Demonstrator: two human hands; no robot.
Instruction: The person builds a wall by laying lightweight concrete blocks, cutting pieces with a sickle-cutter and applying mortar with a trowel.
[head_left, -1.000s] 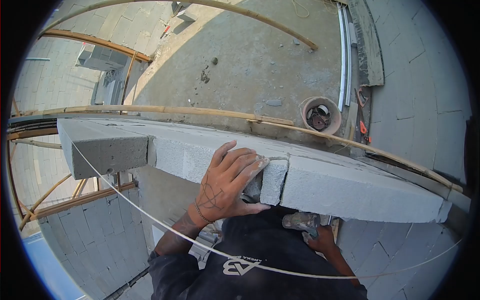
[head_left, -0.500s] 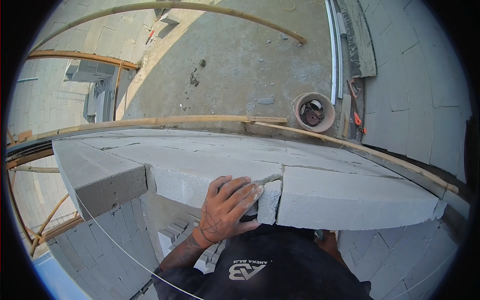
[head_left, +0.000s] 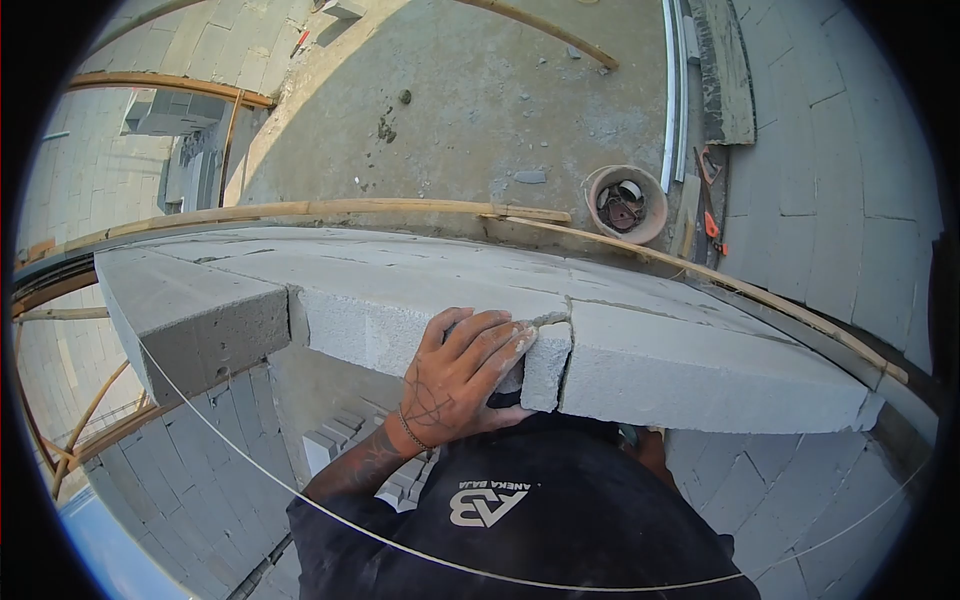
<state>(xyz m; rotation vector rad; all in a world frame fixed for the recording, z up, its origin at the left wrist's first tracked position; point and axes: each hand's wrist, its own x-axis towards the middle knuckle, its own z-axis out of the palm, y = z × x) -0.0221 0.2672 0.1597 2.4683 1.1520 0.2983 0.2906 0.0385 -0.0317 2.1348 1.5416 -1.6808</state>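
My left hand (head_left: 462,372) lies over the top edge of a light grey aerated concrete block (head_left: 360,330) in a wall. Its fingers bend over the top and the thumb is on the near side, so it grips the block. Beside the fingertips a narrow piece of block (head_left: 546,368) stands against a long block (head_left: 700,375), with a dark crack between them. Low behind the wall, my right hand (head_left: 655,455) shows only in part, near a small teal thing I cannot make out. Its fingers are hidden.
A pale string (head_left: 440,562) sags across my dark shirt. Beyond the wall run wooden poles (head_left: 330,207), with a bucket (head_left: 627,204) of tools on the concrete floor. An orange-handled saw (head_left: 712,225) lies by the right wall. Stacked blocks (head_left: 345,435) sit below on the left.
My view has tilted, so the wall and floor appear higher. The string now crosses more of the view, over my shirt. My left hand keeps its place on the block.
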